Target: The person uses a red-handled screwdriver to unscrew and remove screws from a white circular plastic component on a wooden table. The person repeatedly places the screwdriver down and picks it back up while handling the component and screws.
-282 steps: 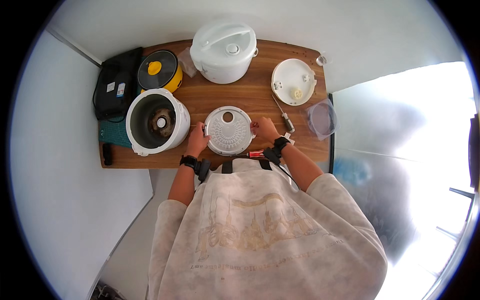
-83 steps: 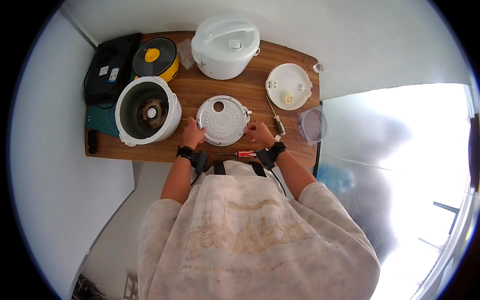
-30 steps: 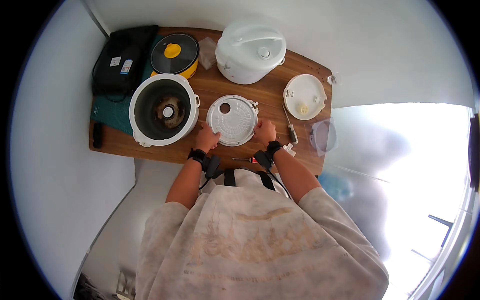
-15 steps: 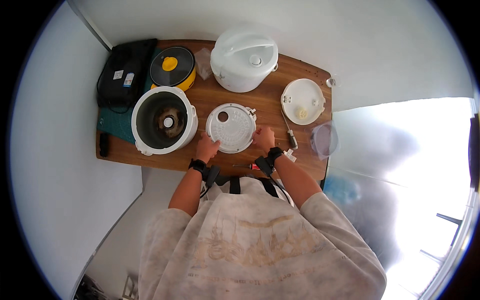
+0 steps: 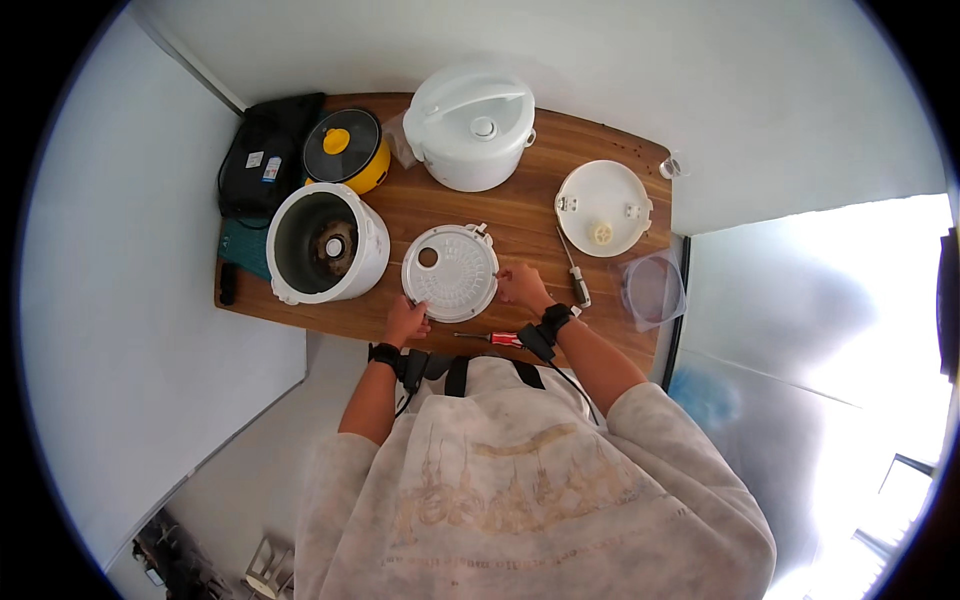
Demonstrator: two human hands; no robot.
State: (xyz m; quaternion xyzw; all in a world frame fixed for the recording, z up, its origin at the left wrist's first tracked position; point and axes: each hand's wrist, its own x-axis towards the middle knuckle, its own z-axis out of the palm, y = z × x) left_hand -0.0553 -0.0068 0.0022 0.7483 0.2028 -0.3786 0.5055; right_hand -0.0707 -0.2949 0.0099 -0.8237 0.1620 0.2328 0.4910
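Observation:
A round white rice cooker lid plate [image 5: 462, 280], with a hole in its upper left and a hinge piece at its upper right edge, lies on the table before me. My left hand [image 5: 406, 321] grips its near left rim, thumb on top. On the right rim, my right hand [image 5: 522, 286] has its fingers closed together at the edge; anything small between them is hidden. Just below the plate is a red-handled screwdriver [image 5: 500, 339], partly behind my right wrist. To the left stands the open white cooker body [image 5: 372, 243], its dark inside showing a central knob.
A closed white rice cooker [image 5: 470, 140] stands at the back, beside a yellow pot [image 5: 374, 172] and a black bag [image 5: 250, 155]. Rightward are a white round cover [image 5: 580, 228], a grey-handled screwdriver [image 5: 579, 285], a clear plastic container [image 5: 655, 290] and a small clear cup [image 5: 672, 167].
The lid plate has turned slightly counterclockwise and come a little nearer to me. My left hand has moved down along its rim. The whole view has shifted slightly.

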